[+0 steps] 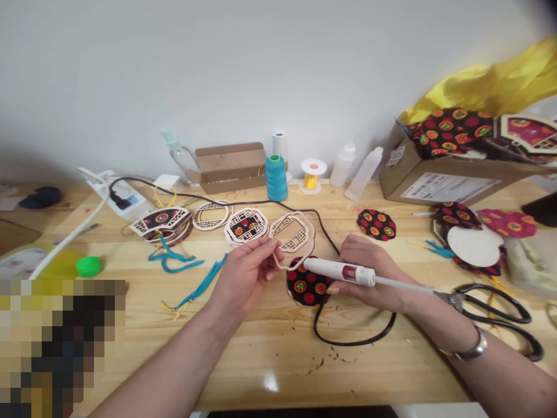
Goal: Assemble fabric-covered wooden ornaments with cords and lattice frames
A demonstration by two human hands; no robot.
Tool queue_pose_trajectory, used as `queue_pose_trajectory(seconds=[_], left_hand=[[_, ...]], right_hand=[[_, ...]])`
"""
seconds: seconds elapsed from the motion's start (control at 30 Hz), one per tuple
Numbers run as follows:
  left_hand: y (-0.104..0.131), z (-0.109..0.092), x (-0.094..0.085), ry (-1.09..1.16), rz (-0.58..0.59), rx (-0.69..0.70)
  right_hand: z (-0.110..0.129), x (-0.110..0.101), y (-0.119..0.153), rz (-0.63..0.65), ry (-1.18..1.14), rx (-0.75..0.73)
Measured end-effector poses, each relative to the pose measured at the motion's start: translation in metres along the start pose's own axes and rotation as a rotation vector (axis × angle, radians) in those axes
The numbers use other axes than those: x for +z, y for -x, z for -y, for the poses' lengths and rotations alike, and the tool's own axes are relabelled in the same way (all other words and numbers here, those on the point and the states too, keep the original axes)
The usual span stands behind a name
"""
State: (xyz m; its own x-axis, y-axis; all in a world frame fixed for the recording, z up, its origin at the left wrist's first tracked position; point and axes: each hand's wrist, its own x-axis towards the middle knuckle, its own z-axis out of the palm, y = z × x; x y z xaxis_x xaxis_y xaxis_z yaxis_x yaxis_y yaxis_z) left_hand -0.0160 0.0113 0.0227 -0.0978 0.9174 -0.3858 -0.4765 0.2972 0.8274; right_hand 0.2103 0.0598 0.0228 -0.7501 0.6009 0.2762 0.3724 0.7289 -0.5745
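"Holding the thin pale frame [313, 238] in our left hand [255, 264], thumb and finger pinched on its rim, what did we risk?"

"Smears, we judged. Our right hand [369, 252] was wrapped round the white glue gun [339, 270], its nozzle close to that rim, by the far edge of the flowered fabric disc [304, 285]. A drip or an unsteady wrist could have stained the disc."

"And our fingers?"

"They were near the nozzle; if it was hot, a slip could have burned us. The black cord [352, 343] looped below our right hand, so a snag might have jerked the gun."

"Where were we working?"

"At a glossy wooden table [235, 371], with dark scraps [321, 364] strewn on our side. Lattice frames [247, 226] lay beyond our hands, a teal thread spool [276, 180] stood farther back, and black-handled scissors [500, 316] rested by our right forearm. A cardboard box [439, 183] stuffed with patterned cloth [461, 129] sat near the plain, pale wall [217, 69]."
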Motion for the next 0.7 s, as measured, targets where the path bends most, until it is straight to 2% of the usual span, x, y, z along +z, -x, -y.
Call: queue_pose_trajectory(seconds=[0.7], left_hand=[[0.0009, -0.001, -0.0006, -0.003, 0.001, 0.004]], right_hand=[[-0.0013, -0.0001, 0.0006, -0.01, -0.001, -0.006]])
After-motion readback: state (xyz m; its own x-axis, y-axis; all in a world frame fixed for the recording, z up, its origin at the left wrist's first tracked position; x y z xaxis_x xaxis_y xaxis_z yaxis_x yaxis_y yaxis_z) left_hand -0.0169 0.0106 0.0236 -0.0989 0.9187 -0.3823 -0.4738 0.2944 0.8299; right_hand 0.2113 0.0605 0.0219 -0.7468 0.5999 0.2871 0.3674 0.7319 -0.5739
